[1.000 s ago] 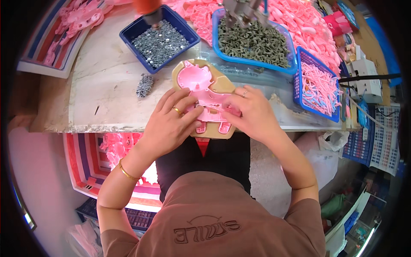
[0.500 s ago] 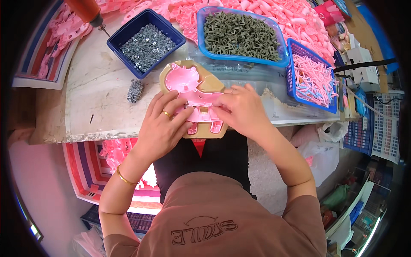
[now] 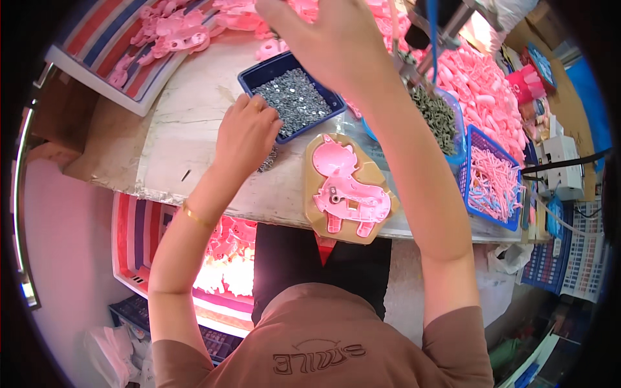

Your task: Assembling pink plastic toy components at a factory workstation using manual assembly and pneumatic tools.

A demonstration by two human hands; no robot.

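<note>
My left hand [image 3: 249, 132] is at the near left corner of a dark blue bin [image 3: 284, 139] of small metal screws [image 3: 291, 100]. Its fingers are curled closed, and what they hold, if anything, is hidden. High in front of the bench is my right hand [image 3: 330, 45], its thumb apart and its other fingers cut off by the top edge. Between my forearms sits a tan fixture [image 3: 352, 238] cradling a pink animal-shaped plastic part [image 3: 369, 197]. On that part lies a small dark and silvery piece [image 3: 334, 196]. Neither hand touches the fixture.
A light-blue tub of dark green clips [image 3: 435, 116] is partly behind my right forearm. Right of it stands a blue basket of pink and blue sticks [image 3: 493, 184]. Pink parts [image 3: 485, 90] heap at the back. A metal stand with a blue hose [image 3: 432, 39] rises nearby.
Both hands have left the pink part: the left to the screw bin, the right up and forward. The orange screwdriver no longer shows. The view has shifted, and the small silvery piece now shows.
</note>
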